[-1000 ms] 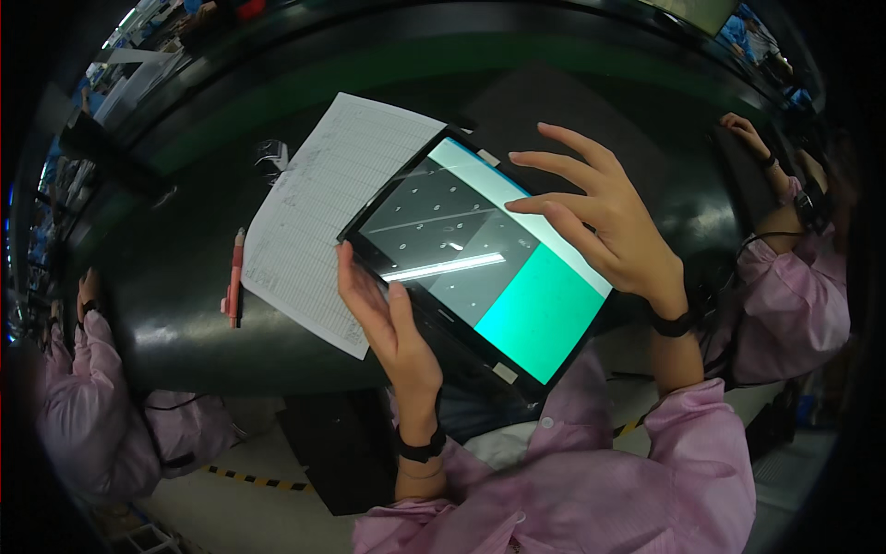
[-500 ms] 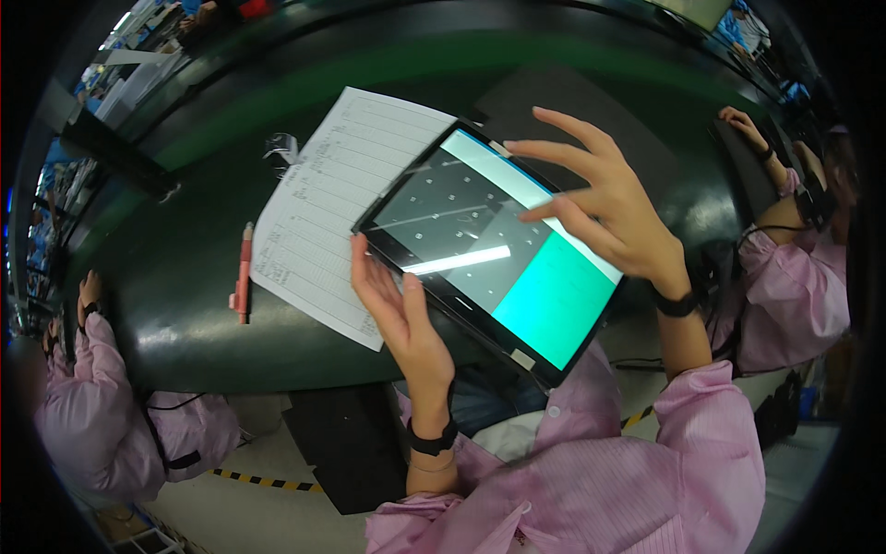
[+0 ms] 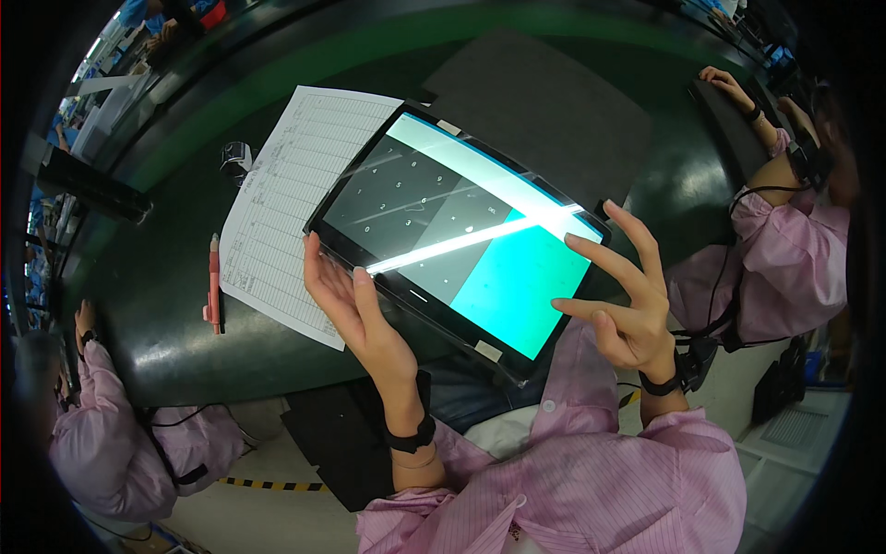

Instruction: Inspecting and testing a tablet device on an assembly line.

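Note:
A black-framed tablet [image 3: 434, 222] is tilted in front of me, its screen lit with a dark keypad and a bright teal area. A strip of light reflects across the glass. My left hand [image 3: 365, 319] grips the tablet's lower left edge, the thumb on the front and the fingers partly hidden behind it. My right hand [image 3: 632, 305] is over the right end of the screen with its fingers spread. Its index fingertip and another finger are close to the teal area; whether they touch the glass I cannot tell.
Left of the tablet lies a printed form sheet [image 3: 277, 203] with handwriting. A red pen [image 3: 214, 286] and a small black-and-silver object [image 3: 235, 162] rest on the dark green table [image 3: 166, 305]. A black mat [image 3: 554, 111] lies behind. People in pink sit at both sides.
My right hand has moved from the upper middle of the screen down to its right end. The tablet, sheet and pen appear shifted left in view.

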